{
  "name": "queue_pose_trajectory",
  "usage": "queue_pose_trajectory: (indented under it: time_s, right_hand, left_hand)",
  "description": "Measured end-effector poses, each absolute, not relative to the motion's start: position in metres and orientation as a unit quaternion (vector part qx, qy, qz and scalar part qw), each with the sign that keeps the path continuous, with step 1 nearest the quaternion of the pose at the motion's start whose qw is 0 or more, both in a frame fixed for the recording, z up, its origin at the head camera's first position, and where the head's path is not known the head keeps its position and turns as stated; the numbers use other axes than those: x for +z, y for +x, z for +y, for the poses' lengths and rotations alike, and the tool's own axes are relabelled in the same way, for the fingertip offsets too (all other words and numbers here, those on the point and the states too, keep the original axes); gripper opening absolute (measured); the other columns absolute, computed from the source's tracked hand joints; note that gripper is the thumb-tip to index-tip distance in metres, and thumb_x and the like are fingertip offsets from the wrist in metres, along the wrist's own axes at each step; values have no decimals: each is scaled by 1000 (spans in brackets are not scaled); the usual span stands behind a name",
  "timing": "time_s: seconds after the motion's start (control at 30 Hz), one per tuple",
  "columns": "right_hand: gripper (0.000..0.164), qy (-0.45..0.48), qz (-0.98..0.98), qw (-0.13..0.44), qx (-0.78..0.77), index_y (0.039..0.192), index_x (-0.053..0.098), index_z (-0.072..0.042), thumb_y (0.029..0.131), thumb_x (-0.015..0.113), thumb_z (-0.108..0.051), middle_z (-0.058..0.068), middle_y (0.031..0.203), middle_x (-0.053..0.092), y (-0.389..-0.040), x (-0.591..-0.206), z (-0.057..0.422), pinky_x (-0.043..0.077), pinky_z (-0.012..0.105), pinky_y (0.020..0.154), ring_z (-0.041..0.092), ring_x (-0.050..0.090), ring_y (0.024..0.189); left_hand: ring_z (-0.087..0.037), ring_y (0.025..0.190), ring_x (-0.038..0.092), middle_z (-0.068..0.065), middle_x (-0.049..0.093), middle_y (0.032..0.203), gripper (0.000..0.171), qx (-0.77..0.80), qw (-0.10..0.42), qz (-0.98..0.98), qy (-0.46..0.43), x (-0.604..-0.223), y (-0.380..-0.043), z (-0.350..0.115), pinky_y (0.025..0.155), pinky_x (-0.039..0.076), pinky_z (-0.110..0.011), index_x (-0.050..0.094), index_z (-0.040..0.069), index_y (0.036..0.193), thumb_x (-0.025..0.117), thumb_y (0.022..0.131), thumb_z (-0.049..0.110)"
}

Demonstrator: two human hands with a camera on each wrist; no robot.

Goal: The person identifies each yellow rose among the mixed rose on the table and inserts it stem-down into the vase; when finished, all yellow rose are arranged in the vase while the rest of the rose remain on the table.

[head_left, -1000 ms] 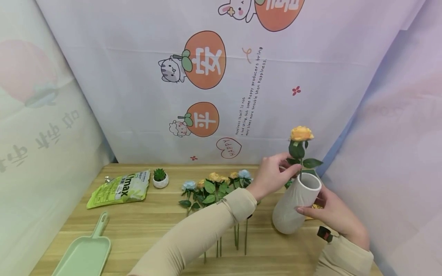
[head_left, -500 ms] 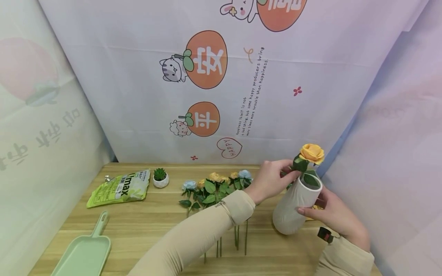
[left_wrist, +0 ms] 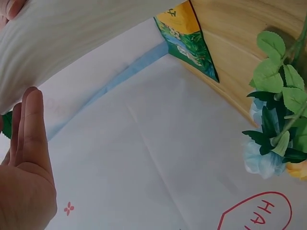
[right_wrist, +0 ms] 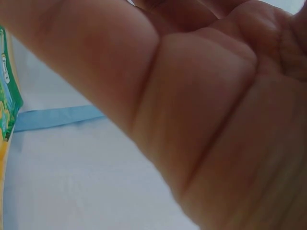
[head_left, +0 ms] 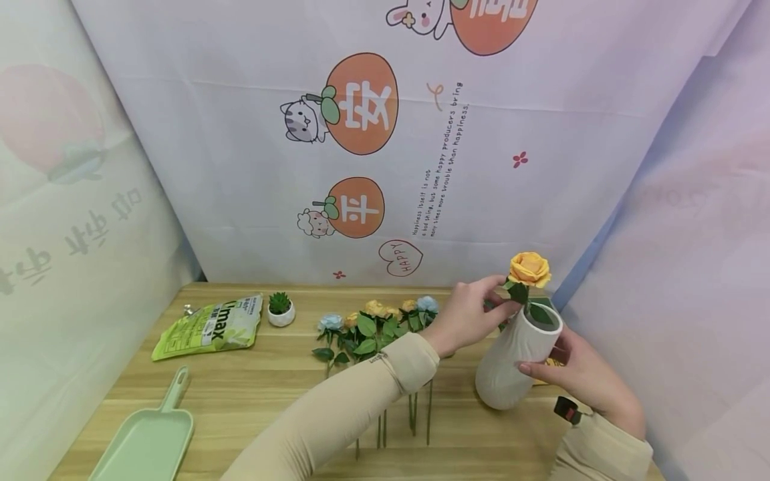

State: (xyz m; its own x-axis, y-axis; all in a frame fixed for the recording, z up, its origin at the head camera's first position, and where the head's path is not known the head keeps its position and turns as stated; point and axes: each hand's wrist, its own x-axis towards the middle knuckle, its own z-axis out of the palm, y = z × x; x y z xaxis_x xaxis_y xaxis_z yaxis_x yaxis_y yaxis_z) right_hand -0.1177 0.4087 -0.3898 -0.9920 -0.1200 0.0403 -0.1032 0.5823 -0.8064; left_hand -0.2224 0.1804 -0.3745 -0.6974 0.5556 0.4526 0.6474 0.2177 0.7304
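Note:
A yellow artificial rose (head_left: 529, 269) stands at the mouth of a white textured vase (head_left: 511, 364), its stem running down inside the rim. My left hand (head_left: 466, 314) pinches the rose's stem just under the bloom, beside a green leaf. Round the vase's right side, my right hand (head_left: 583, 374) grips it with the thumb across the front. The vase leans to the right on the table. In the left wrist view the vase (left_wrist: 72, 38) crosses the top left corner above my left hand (left_wrist: 31, 163). My right palm (right_wrist: 192, 105) fills most of the right wrist view.
Several blue and yellow roses (head_left: 373, 327) lie mid-table, stems toward me. Further left are a small potted succulent (head_left: 280, 310), a green-and-white pouch (head_left: 213, 327) and a pale green dustpan (head_left: 144, 441). A green and yellow packet (left_wrist: 189, 43) is behind the vase. Printed cloth (head_left: 240, 167) encloses the table.
The rose has dropped lower, its leaves going into the vase mouth, then its bloom has swung slightly left. My left hand moved down with it; my right hand stays on the vase.

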Motion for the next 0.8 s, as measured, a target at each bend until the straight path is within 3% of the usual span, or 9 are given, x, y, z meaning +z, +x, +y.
queue_pose_trajectory:
  time_s: [0.13, 0.33, 0.5, 0.8]
  right_hand:
    - [85, -63, 888, 8, -455, 164, 38, -6, 96, 86, -24, 24, 154, 53, -117, -390, 408, 63, 34, 83, 53, 54, 136]
    - [85, -60, 888, 12, -457, 164, 37, -6, 97, 85, -25, 24, 154, 53, -119, -392, 409, 63, 35, 82, 54, 55, 136]
    - [81, -60, 894, 6, -444, 162, 40, -5, 97, 85, -24, 22, 151, 56, -120, -390, 408, 63, 33, 82, 49, 57, 133]
    - [76, -54, 909, 5, -414, 158, 46, -7, 96, 86, -25, 14, 146, 60, -118, -387, 404, 60, 28, 84, 7, 63, 119]
  left_hand:
    - [12, 84, 67, 5, 81, 108, 54, -494, 38, -778, -387, -379, -224, 174, 74, 56, -11, 57, 13, 155, 72, 107, 34]
    - [10, 76, 68, 7, 80, 105, 49, -514, 10, -769, -381, -384, -228, 160, 59, 59, -19, 58, 24, 155, 70, 108, 35]
    - [7, 72, 70, 7, 81, 103, 50, -519, 9, -772, -367, -395, -233, 136, 57, 60, -22, 58, 26, 155, 71, 108, 34]
    - [-7, 72, 75, 0, 79, 110, 51, -575, -16, -764, -292, -432, -234, 71, 65, 65, -30, 57, 23, 155, 73, 107, 29]
